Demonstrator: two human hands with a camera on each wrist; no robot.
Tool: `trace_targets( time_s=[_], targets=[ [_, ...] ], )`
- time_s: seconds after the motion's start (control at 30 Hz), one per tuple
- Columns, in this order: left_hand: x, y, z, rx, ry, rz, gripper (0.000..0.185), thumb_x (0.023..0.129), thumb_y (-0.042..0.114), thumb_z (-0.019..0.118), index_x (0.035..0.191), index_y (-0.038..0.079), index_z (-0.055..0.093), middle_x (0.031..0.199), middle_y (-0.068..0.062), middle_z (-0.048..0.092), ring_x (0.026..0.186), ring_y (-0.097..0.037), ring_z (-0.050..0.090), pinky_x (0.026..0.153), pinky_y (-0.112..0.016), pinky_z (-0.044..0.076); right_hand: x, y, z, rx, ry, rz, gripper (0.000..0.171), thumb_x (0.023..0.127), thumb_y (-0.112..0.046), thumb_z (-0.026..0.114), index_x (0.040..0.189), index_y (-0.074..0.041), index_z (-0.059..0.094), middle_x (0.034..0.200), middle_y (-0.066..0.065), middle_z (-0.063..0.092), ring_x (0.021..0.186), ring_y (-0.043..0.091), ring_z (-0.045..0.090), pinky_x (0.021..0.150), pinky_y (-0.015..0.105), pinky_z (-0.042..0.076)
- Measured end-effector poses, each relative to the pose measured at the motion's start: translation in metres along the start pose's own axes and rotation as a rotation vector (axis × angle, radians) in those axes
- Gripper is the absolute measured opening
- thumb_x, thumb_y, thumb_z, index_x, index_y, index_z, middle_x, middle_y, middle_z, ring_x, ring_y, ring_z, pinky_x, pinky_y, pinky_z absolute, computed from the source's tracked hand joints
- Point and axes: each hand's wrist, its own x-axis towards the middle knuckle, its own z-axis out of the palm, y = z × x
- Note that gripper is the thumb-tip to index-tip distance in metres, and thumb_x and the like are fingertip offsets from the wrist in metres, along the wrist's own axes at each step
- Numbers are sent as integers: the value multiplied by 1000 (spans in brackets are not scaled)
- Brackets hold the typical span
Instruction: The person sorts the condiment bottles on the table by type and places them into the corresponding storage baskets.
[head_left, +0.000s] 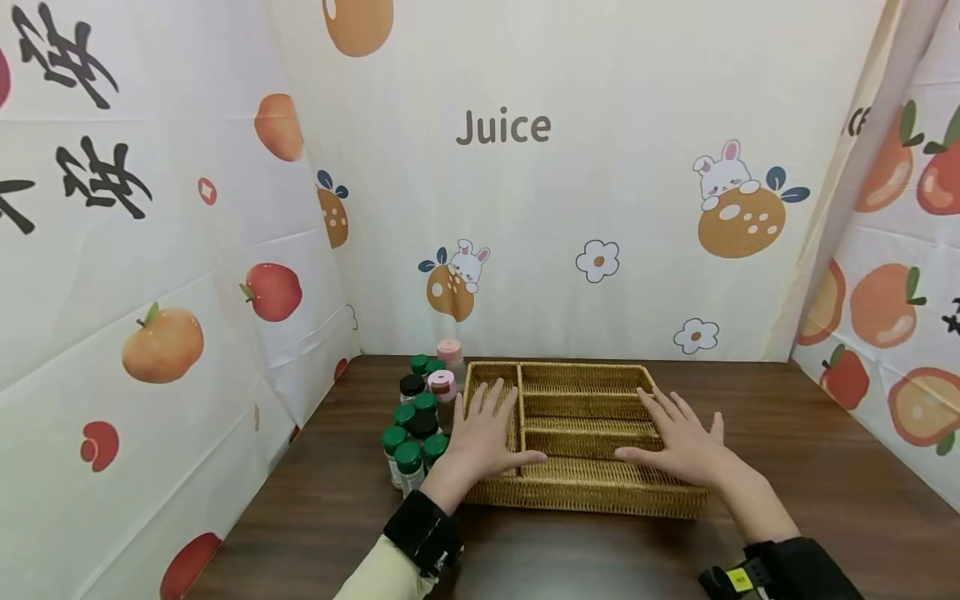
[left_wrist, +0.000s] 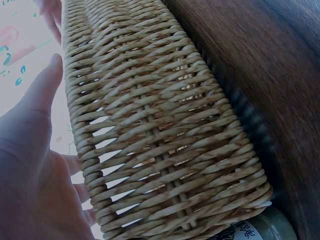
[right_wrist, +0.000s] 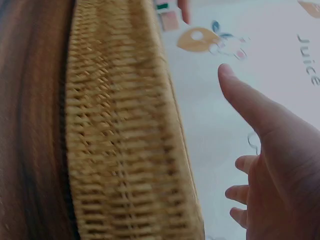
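A woven wicker tray with divided compartments sits on the dark wooden table. My left hand lies flat, fingers spread, over the tray's left end. My right hand lies flat and spread over its right end. In the left wrist view the tray's woven wall fills the frame beside my left hand. From the right wrist camera the wicker wall runs past my right hand, whose fingers are straight. Neither hand holds anything.
A cluster of several small jars with green, black and pink lids stands just left of the tray. Fruit-printed cloth walls close in the back and both sides. Bare table lies to the right and front.
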Motion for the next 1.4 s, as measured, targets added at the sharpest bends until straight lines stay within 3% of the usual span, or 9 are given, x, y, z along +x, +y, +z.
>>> trace_targets(
  time_s=[0.2, 0.5, 0.53, 0.63, 0.67, 0.77, 0.9, 1.17, 1.4],
  targets=[
    [0, -1, 3, 21, -11, 2, 110, 75, 84, 57, 160, 25, 21, 168, -6, 18, 155, -32, 16, 121, -63, 15, 3, 29, 1, 189, -42, 17, 94, 95, -58, 55, 161, -7, 9, 161, 34, 13, 145, 59, 10, 93, 91, 2],
    [1, -2, 6, -6, -11, 9, 108, 76, 83, 59, 160, 24, 23, 168, -5, 19, 154, -33, 19, 121, -64, 15, -2, 65, 14, 591, -189, 68, 76, 108, -40, 34, 158, 1, -6, 160, 36, -7, 144, 62, -3, 107, 79, 11],
    [1, -2, 7, -6, -11, 10, 108, 76, 82, 59, 160, 24, 23, 168, -6, 19, 154, -33, 19, 121, -64, 16, -3, 68, 15, 607, -205, 78, 75, 108, -40, 33, 158, 1, -5, 161, 36, -6, 145, 61, -2, 110, 76, 16],
    [1, -1, 9, -3, -9, 14, 108, 76, 83, 58, 160, 24, 24, 167, -6, 20, 154, -33, 20, 121, -64, 17, -6, 75, 21, 686, -227, 80, 71, 109, -36, 34, 158, 4, 1, 161, 36, -1, 146, 57, 1, 113, 41, 38],
    [1, -1, 9, -4, -11, 16, 108, 76, 83, 58, 160, 24, 23, 167, -6, 20, 154, -33, 20, 121, -63, 17, -7, 77, 23, 707, -225, 74, 69, 109, -33, 35, 157, 5, 4, 161, 36, 1, 147, 55, 5, 107, 29, 42],
    [0, -1, 10, -12, -13, 14, 108, 76, 83, 58, 160, 24, 23, 167, -5, 20, 154, -33, 20, 121, -63, 17, -7, 85, 30, 781, -205, 50, 67, 108, -27, 39, 157, 6, 8, 161, 36, 5, 145, 15, 34, 87, 9, 42],
    [1, -1, 9, -31, -6, 11, 107, 77, 81, 59, 160, 25, 21, 168, -5, 18, 155, -33, 18, 122, -62, 15, -7, 91, 36, 828, -178, 17, 67, 107, -23, 44, 157, 6, 9, 159, 38, 7, 108, -30, 33, 85, 12, 47],
    [0, 2, -9, -45, 18, 47, 102, 81, 77, 59, 161, 26, 19, 168, -4, 18, 155, -31, 19, 122, -60, 16, -5, 91, 35, 873, -135, 15, 68, 107, -25, 45, 157, 5, 10, 160, 37, 6, 106, -34, 31, 85, 6, 41],
    [-16, -8, -34, -62, 60, 107, 73, 90, 55, 66, 152, 22, 43, 160, -5, 38, 146, -28, 39, 119, -47, 34, 3, 91, 30, 875, -155, 59, 69, 107, -32, 43, 160, -3, 9, 163, 30, 7, 105, -34, 31, 86, 8, 41]
  ],
)
